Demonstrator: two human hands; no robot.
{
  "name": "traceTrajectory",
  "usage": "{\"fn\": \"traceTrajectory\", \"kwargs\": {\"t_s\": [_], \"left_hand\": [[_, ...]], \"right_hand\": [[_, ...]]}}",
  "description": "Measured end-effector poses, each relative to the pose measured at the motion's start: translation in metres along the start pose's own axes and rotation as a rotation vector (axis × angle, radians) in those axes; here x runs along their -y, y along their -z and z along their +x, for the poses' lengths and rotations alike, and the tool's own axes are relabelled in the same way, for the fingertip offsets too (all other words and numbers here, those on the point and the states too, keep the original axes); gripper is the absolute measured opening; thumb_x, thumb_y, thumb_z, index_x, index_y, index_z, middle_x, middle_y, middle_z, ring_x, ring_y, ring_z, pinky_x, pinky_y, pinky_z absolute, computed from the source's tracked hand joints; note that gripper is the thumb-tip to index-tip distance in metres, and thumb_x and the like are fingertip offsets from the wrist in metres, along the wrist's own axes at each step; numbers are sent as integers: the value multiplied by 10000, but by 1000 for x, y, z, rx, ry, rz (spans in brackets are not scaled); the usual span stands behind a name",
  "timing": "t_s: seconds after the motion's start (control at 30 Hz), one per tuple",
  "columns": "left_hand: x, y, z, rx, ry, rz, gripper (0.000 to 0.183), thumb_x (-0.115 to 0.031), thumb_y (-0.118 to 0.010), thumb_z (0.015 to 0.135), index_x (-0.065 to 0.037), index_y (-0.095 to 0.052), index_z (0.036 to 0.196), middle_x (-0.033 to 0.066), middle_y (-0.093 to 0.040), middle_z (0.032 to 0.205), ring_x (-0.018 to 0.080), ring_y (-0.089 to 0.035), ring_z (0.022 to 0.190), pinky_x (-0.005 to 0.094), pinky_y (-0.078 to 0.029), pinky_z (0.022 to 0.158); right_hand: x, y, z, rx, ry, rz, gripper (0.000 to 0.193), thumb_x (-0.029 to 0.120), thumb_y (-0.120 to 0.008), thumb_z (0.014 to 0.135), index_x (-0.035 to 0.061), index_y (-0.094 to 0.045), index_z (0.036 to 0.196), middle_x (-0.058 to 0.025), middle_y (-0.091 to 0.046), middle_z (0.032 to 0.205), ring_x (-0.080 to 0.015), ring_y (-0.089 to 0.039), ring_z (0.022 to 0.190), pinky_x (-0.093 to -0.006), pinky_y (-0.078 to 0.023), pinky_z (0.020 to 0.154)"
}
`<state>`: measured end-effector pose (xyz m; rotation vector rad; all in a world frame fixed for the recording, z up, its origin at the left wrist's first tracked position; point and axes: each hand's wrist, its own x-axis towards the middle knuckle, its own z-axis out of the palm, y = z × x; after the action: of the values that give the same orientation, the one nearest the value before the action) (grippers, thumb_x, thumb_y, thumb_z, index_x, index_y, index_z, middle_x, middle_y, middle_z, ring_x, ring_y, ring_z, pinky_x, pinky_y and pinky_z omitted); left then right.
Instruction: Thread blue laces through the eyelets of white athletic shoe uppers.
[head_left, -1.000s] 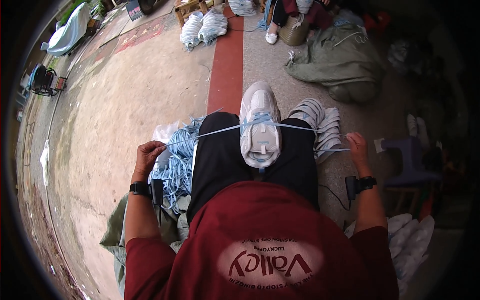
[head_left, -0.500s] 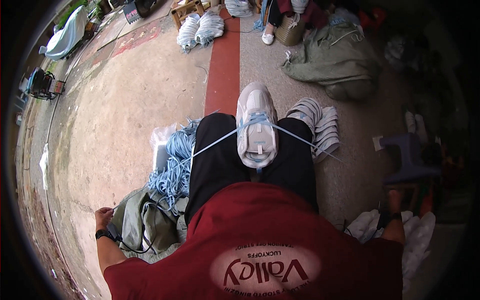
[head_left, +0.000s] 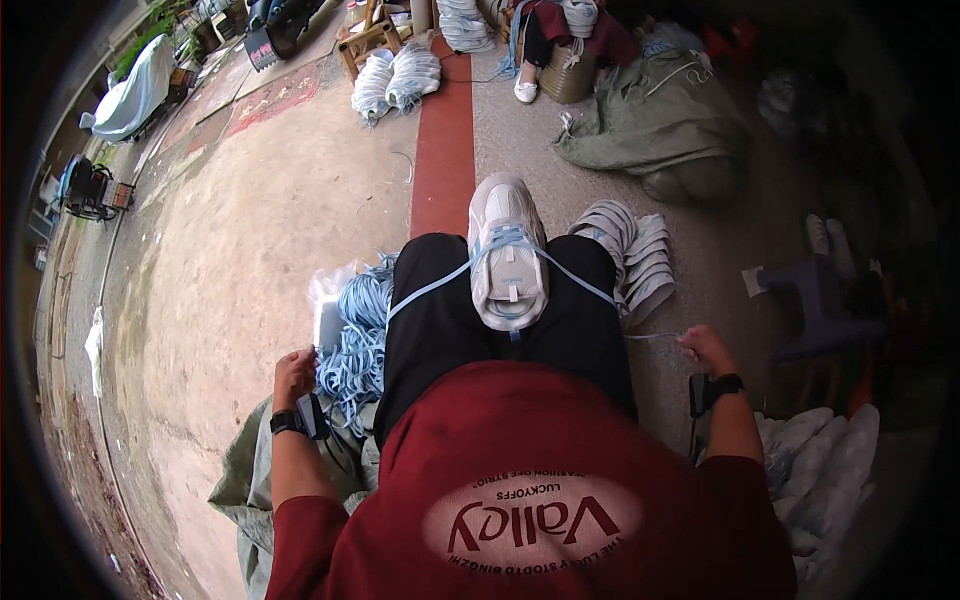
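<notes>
A: What fills the scene?
B: A pale concrete floor (head_left: 300, 200) spreads outdoors beneath a seated worker in a dark red shirt (head_left: 505, 425) and black trousers (head_left: 430, 345).

A: And around the worker?
B: A slumped grey-green sack (head_left: 660, 130) lies ahead and to the right. Beside the left thigh sits a heap of light blue laces (head_left: 358, 365); by the right knee, pale curved shoe pieces (head_left: 648, 268) stand nested in a row.

A: Where is the shoe?
B: Centre frame: a white-and-grey sneaker (head_left: 510, 265) rests on the lap between the thighs, its toe pointing away from the wearer.

A: The hands?
B: Both are out to the sides, well apart from the sneaker. The right hand (head_left: 708, 349) pinches the end of a strand beyond the right thigh. The left hand (head_left: 294, 374) is near the blue heap, fingers curled; whether it grips anything, I cannot tell. Dark straps (head_left: 290, 421) circle both wrists.

A: The finest detail?
B: A light blue lace (head_left: 425, 292) crosses the sneaker's front, one length draped over each thigh, the right-hand length bending slackly downward.
</notes>
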<state>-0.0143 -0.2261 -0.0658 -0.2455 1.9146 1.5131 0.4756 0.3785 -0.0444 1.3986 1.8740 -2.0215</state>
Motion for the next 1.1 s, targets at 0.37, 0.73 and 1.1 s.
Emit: {"fn": "traceTrajectory", "kwargs": {"t_s": [0.37, 0.73, 1.1], "left_hand": [[-123, -275, -6, 713, -532, 303, 90, -121, -609, 849, -57, -597, 786, -53, -546, 709, 44, -476, 636, 188, -397, 605], [-118, -289, 9, 606, -558, 146, 73, -76, -598, 836, -54, -577, 770, -74, -496, 696, 29, -427, 629, 173, -367, 613], [-124, -304, -31, 504, -466, 61, 82, -106, -635, 827, -31, -622, 797, -74, -535, 668, 29, -450, 599, 187, -373, 549]], "right_hand": [[185, -230, 77, 25, 773, -326, 135, 23, -663, 679, -10, -550, 613, -51, -554, 645, -175, -580, 734, -286, -423, 844], [168, -265, 101, -445, 1095, -413, 157, 21, -658, 677, -17, -513, 630, -85, -517, 588, -173, -525, 619, -317, -403, 570], [162, -275, 87, -541, 964, -569, 153, 158, -591, 763, 11, -591, 721, -195, -578, 636, -387, -578, 636, -457, -467, 601]]}}
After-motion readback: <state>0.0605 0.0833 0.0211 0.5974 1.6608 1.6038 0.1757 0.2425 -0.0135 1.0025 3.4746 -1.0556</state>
